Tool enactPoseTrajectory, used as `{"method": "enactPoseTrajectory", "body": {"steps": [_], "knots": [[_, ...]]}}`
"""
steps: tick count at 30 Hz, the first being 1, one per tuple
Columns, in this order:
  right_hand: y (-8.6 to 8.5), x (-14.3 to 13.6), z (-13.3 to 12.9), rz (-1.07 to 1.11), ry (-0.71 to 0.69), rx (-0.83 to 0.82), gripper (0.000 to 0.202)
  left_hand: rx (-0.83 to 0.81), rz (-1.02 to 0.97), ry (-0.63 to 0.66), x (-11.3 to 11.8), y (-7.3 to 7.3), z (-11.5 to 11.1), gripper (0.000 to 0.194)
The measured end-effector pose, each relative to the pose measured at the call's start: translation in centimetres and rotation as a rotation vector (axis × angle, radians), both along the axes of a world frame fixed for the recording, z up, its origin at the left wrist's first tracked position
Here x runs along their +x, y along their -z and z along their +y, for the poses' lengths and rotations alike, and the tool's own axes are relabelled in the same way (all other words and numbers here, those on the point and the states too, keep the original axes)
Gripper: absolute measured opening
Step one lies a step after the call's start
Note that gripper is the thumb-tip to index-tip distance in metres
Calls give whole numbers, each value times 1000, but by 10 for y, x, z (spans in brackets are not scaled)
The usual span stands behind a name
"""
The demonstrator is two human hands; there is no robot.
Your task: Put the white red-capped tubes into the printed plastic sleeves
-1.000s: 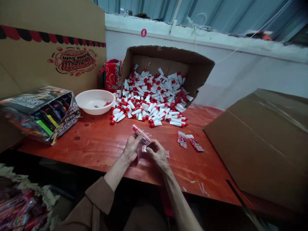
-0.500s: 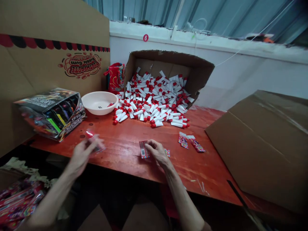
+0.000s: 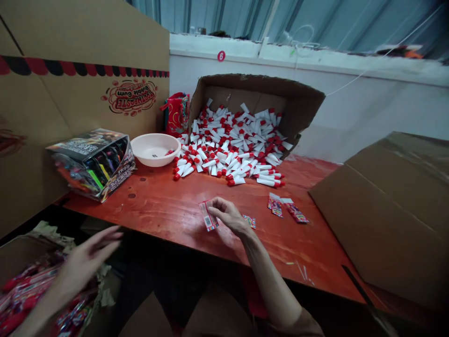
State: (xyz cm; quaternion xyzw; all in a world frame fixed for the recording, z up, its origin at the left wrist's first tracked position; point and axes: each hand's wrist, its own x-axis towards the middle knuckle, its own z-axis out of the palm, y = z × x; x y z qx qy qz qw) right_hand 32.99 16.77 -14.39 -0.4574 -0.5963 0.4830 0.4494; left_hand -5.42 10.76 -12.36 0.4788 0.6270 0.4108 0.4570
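Note:
My right hand (image 3: 229, 216) pinches a small printed packet (image 3: 206, 220) with a barcode, just above the red tabletop. Under the right wrist lies another colourful packet (image 3: 250, 221), partly covered. Further right, several more packets (image 3: 295, 211) lie flat. My left hand (image 3: 86, 257), slightly blurred, is past the table's front edge with fingers stretched out and nothing in them. Below it stands an open carton full of red wrapped packs (image 3: 26, 299). Behind my hands, white tubes with red caps (image 3: 242, 145) spill out of a tipped cardboard box (image 3: 301, 100).
A white basin (image 3: 154, 163) with a few small items stands at the back left, beside a display box (image 3: 87, 145) of bright packs. A red pouch (image 3: 177, 114) leans behind it. Large cartons (image 3: 389, 206) flank both sides. White slivers (image 3: 304, 271) lie near the front edge.
My left hand has moved left and down off the table to the carton; the clear packet with something red is gone from it. My right hand keeps its packet, now slightly tilted. The view has shifted left.

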Motion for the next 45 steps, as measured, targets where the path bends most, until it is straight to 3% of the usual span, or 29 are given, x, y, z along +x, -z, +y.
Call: {"method": "enactPoseTrajectory", "body": {"steps": [4, 7, 11, 16, 22, 25, 27, 28, 32, 36, 41, 45], "knots": [[-19, -3, -11, -48, -106, 26, 24, 10, -316, 333, 121, 21, 49, 58], [-23, 6, -16, -84, -88, 40, 26, 7, -426, 538, 191, 25, 70, 34], [-12, 22, -16, -47, 112, 53, 30, 104, -498, 427, 234, 28, 85, 26], [9, 27, -9, -9, 294, 20, 34, 130, -588, 310, 258, 36, 93, 31], [17, 40, 28, -146, 191, 75, 49, 36, -772, 226, 279, 37, 112, 40], [21, 70, 65, -435, 160, 193, 39, -75, -907, 167, 277, 41, 128, 43], [26, 96, 89, -742, 291, 289, 21, -148, -1004, 124, 272, 45, 136, 43], [29, 108, 99, -882, 357, 292, 22, -179, -1047, 105, 270, 46, 139, 41], [38, 137, 121, -993, 414, 251, 21, -321, -1183, 64, 262, 50, 143, 26], [29, 121, 105, -964, 364, 267, 22, -337, -1248, 46, 259, 49, 142, 19], [1, 70, 43, -581, 216, 330, 35, -235, -1261, 54, 256, 51, 141, 23], [-8, 41, 7, -579, 202, 427, 29, -172, -1290, 92, 258, 53, 135, 24]]}}
